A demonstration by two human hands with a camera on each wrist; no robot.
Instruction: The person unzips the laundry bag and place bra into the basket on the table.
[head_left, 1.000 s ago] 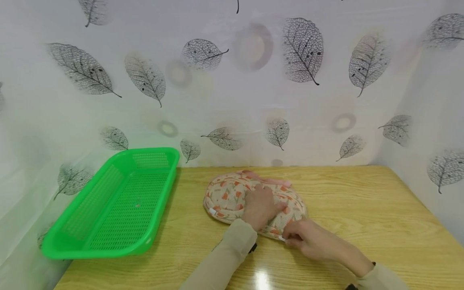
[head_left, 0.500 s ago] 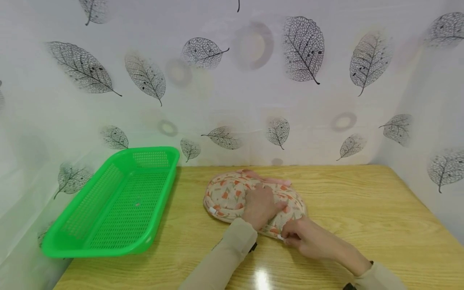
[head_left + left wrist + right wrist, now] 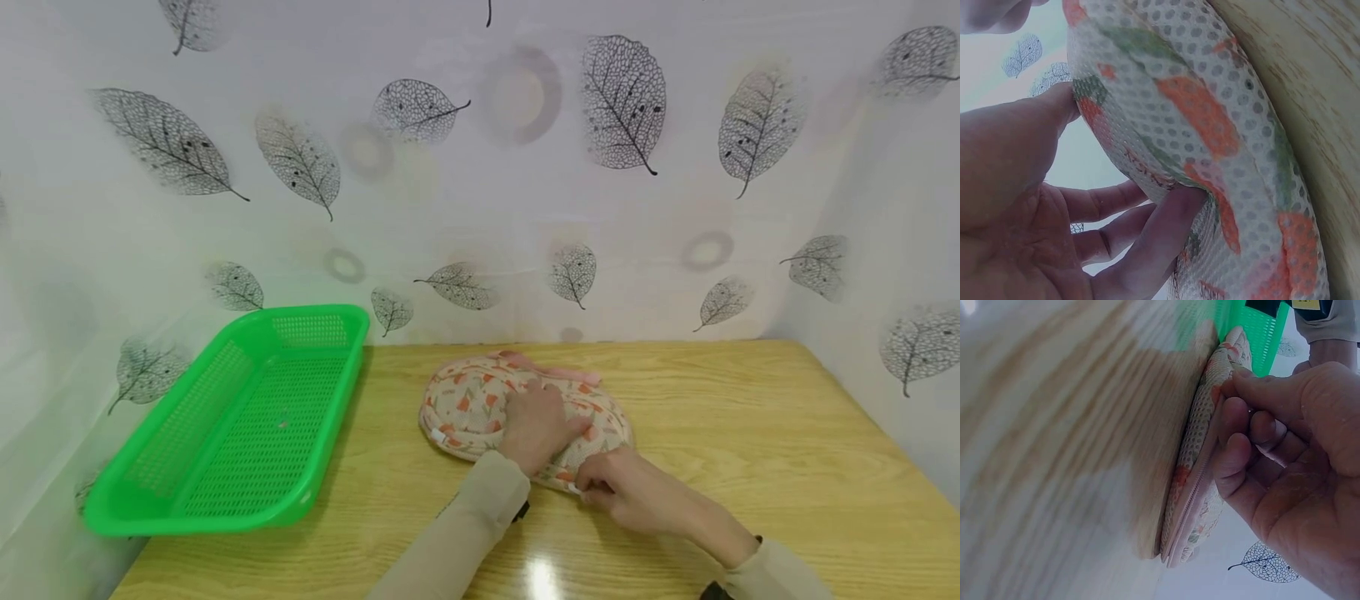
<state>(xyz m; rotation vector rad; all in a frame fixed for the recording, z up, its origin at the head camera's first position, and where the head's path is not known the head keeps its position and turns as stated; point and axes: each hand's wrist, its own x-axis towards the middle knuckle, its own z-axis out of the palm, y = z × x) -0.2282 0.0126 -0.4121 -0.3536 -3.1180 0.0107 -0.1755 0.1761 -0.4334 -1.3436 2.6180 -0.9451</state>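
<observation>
A cream mesh zip bag (image 3: 465, 400) with orange tulips and green leaves lies flat on the table in the head view. My left hand (image 3: 536, 425) rests on its middle. In the left wrist view, the fingertips (image 3: 1188, 194) press into the mesh, with the thumb touching it further up. At the near right edge, my right hand (image 3: 630, 492) pinches the bag's rim at the zipper. In the right wrist view, the pink zipper (image 3: 1194, 490) runs along the bag's side up to the pinching thumb and fingers. Whatever is between those fingertips is hidden.
A green plastic basket (image 3: 352, 367) with perforated walls stands to the left of the bag on the wood-grain table (image 3: 735, 433). A pink strap (image 3: 573, 375) lies along the bag's far edge. Behind rises a white backdrop (image 3: 480, 208) printed with leaves.
My right hand has shifted slightly left along the bag's near edge. My left hand keeps its place on the bag, and the basket has not moved.
</observation>
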